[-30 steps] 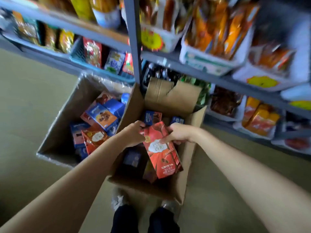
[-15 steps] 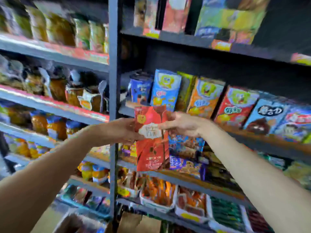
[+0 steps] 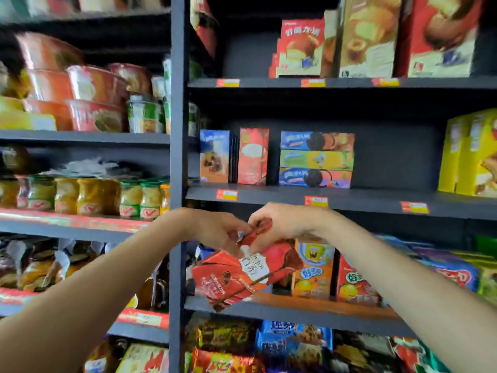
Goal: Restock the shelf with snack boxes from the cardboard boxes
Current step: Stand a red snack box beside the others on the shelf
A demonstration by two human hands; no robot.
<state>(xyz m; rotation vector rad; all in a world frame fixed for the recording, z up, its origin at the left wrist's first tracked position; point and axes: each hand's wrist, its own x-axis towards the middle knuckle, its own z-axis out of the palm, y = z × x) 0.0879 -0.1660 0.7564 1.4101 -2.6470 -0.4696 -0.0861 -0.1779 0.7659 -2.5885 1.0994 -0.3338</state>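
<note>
Shelf (image 3: 322, 196) stocked; both hands (image 3: 215, 230) grip red box (image 3: 242, 273).

my two arms come in from the bottom corners, both bare from the frame edge down to the wrist, no sleeve showing. my left hand (image 3: 215, 228) and my right hand (image 3: 282, 222) are bare too: no glove, ring, watch or band that i can make out. the frame is slightly blurred.

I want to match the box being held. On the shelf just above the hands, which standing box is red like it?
The red box, standing upright second from the left, between the blue-and-orange box and the stack of three flat boxes.
</note>
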